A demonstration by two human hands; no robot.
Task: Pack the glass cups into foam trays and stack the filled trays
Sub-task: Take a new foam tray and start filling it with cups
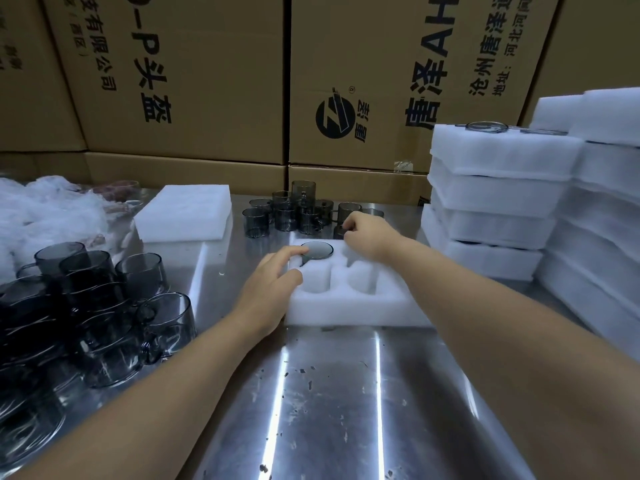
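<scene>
One wide head-worn camera looks forward and down, close over the bench (329,393), facing the cardboard boxes (207,81) behind it.

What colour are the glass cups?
Smoky grey and transparent; the head view shows it best, on the cups at left.

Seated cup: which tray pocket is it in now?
Head view: the seated cup sits mid-table in the far-left pocket of the foam tray, at the fingertips of the left hand; the right hand grips a second cup just beyond the tray.

cup (339,233) mostly behind right hand (367,234)
</scene>
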